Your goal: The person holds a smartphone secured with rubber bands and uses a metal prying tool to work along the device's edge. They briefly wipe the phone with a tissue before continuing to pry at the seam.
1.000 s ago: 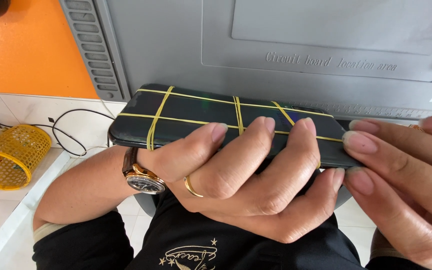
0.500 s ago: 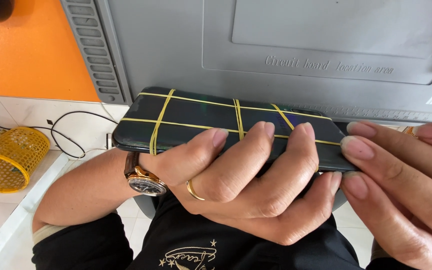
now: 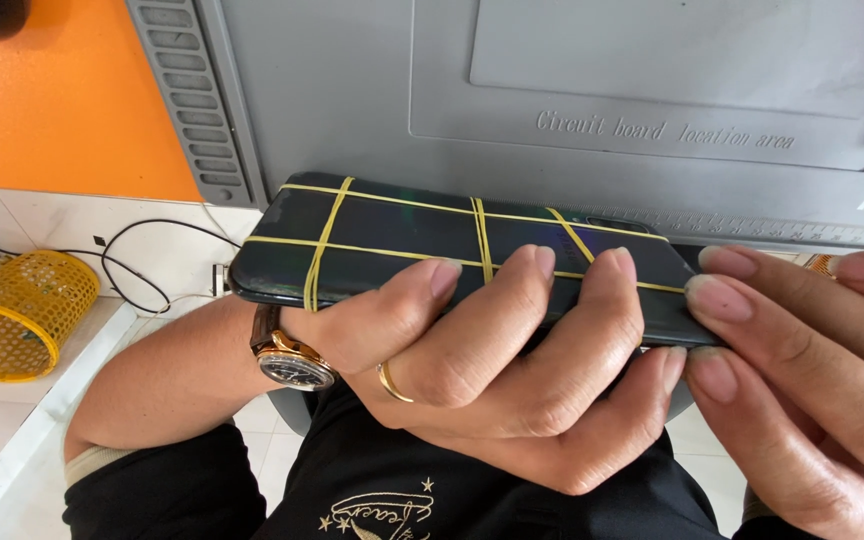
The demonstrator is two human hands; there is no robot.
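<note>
Here the left hand [image 3: 472, 370] cradles a dark smartphone [image 3: 452, 250] from beneath, its fingers [image 3: 512, 300] curled up over the near edge and closed on it. Yellow rubber bands [image 3: 479, 238] cross the phone's back just above those fingertips. The right hand [image 3: 812, 380] pinches the phone's end, two fingers closed on top and below. Past the fingers lies a grey repair mat [image 3: 592, 120] on the surface. A yellow mesh basket [image 3: 17, 315] sits well beyond the left wrist, which wears a wristwatch [image 3: 292, 358].

phone [image 3: 402, 235] underside hidden by left-hand fingers [image 3: 512, 320], right hand [image 3: 812, 400] cropped
</note>
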